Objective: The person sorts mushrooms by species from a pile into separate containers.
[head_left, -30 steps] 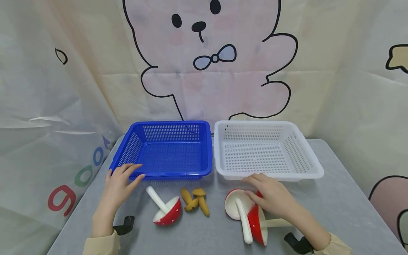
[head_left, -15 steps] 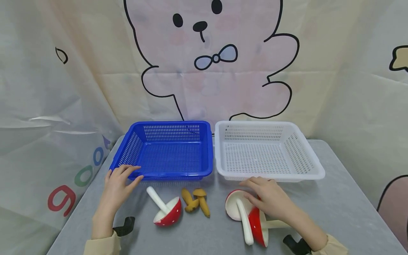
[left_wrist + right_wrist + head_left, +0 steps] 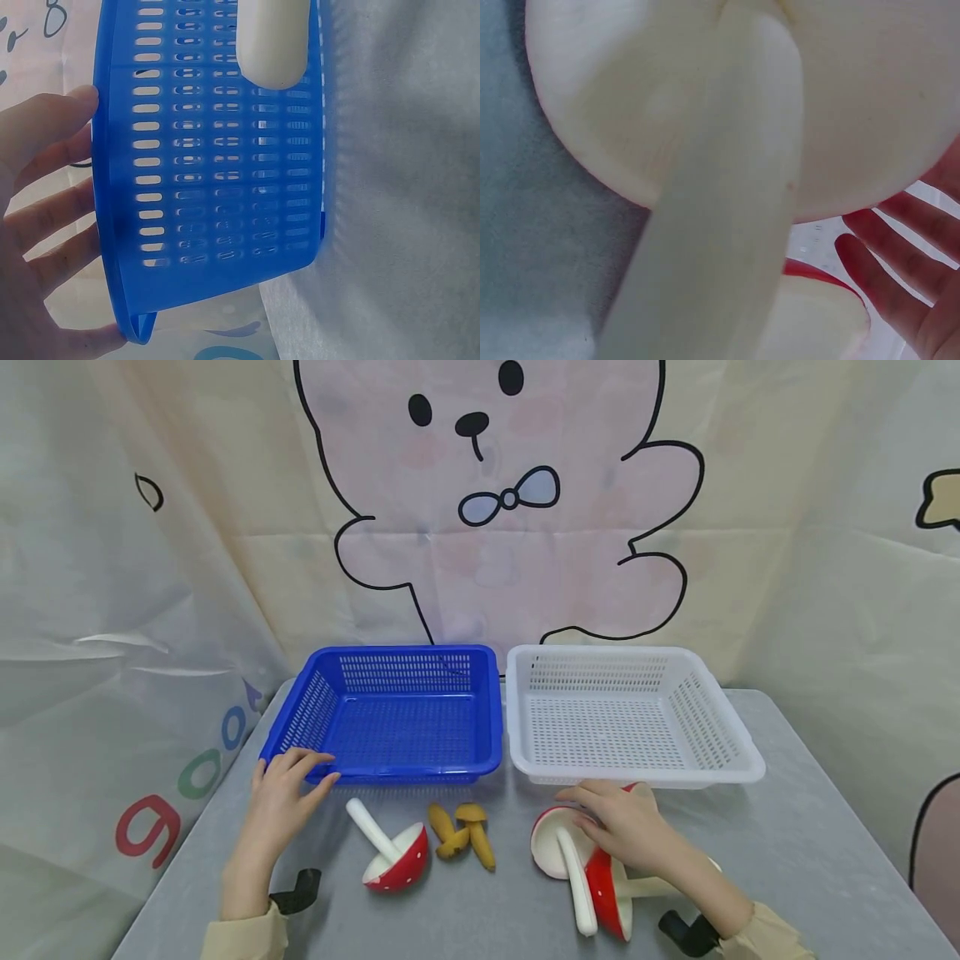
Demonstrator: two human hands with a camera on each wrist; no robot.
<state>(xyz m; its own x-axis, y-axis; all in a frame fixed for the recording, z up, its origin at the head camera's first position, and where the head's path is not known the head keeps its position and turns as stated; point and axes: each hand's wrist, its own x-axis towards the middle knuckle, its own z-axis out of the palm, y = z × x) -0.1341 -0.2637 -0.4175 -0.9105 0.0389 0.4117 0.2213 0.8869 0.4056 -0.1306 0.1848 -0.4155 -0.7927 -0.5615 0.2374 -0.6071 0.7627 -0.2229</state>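
Observation:
At the front left of the blue basket (image 3: 405, 774), my left hand (image 3: 281, 797) has its fingers spread, fingertips right at the rim. Below it lies a toy mushroom (image 3: 401, 860) with a red, white-dotted cap and white stem. My right hand (image 3: 626, 827), fingers loosely extended, hovers over red-capped toy mushrooms. One of these shows its pale underside (image 3: 551, 843); a second stands on its red cap's edge (image 3: 606, 893). Part of another red cap (image 3: 643, 793) shows behind the hand, which hides the rest. In the right wrist view, fingertips (image 3: 855, 251) are close to a cap's edge.
A white basket (image 3: 637, 774) stands beside the blue one at the table's back. Small brown toy mushrooms (image 3: 474, 835) lie between the red ones. A printed bear curtain (image 3: 495, 568) hangs behind the grey table (image 3: 450, 918).
My right hand has shifted slightly left, and more of the red cap behind it shows. My left hand stays nearly still at the blue basket.

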